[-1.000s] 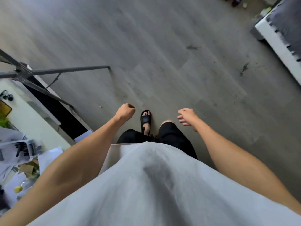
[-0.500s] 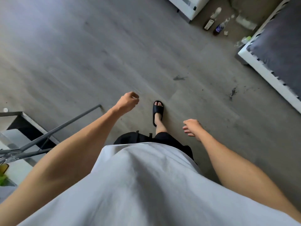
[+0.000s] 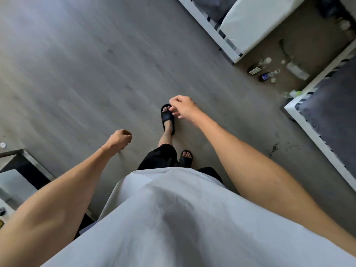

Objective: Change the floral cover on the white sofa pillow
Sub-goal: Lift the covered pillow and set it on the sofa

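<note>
No floral pillow or cover shows in the head view. I stand on a grey wooden floor in black slides. My left hand (image 3: pixel 120 138) hangs low in front of me, curled into a fist and holding nothing. My right hand (image 3: pixel 183 107) is further forward, above my front foot, fingers loosely bent and empty. A white-framed sofa (image 3: pixel 212 31) with dark grey cushions and a white cushion (image 3: pixel 260 20) lies at the top right. A second white-framed seat (image 3: pixel 312 130) with a dark cushion runs along the right edge.
Several bottles (image 3: pixel 265 75) stand on the floor in the corner between the two seats, with a green-capped one (image 3: pixel 291 93) by the right seat's end. A low dark table with a metal rim (image 3: pixel 25 157) sits at the left.
I have walked forward toward the sofas, which now fill more of the top right. My right hand swung forward and my left hand swung back. The metal stand at left dropped out of view.
</note>
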